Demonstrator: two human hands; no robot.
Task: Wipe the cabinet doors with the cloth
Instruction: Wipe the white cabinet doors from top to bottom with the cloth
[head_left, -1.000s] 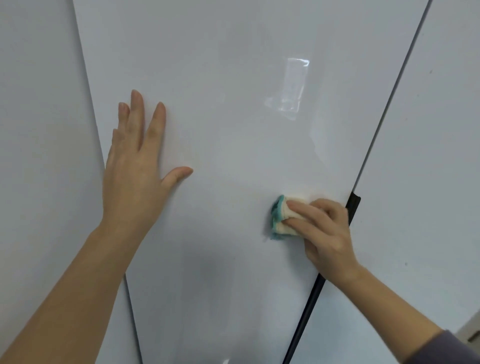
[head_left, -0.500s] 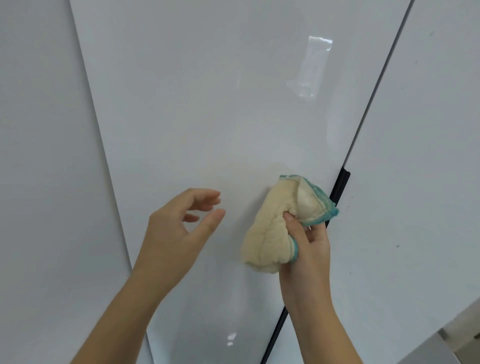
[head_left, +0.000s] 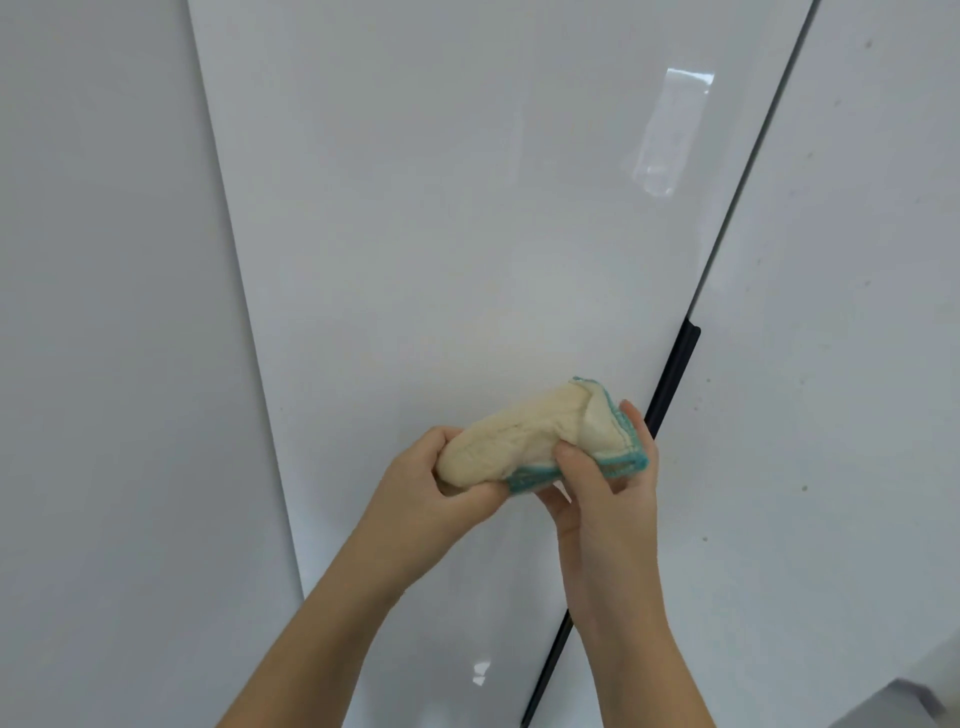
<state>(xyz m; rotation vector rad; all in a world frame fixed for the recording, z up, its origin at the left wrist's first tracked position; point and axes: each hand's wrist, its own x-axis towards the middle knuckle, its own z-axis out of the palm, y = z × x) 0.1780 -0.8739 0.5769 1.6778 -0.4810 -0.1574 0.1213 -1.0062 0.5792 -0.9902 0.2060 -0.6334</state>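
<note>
A cream cloth (head_left: 524, 436) with a teal stitched edge is bunched up in front of the glossy white middle cabinet door (head_left: 441, 208). My left hand (head_left: 426, 493) grips its left end from below. My right hand (head_left: 608, 483) pinches the teal-edged right end, thumb on top. The cloth is off the door surface. A second white door (head_left: 841, 364) stands to the right, and another panel (head_left: 104, 364) to the left.
A black vertical handle strip (head_left: 675, 374) runs along the gap between the middle and right doors, just behind my right hand. A strip of clear tape (head_left: 670, 130) sticks to the middle door at upper right. Small dark specks dot the right door.
My left hand came off the door, moved right and took hold of the cloth. My right hand lifted the cloth off the door and now holds it with the left.
</note>
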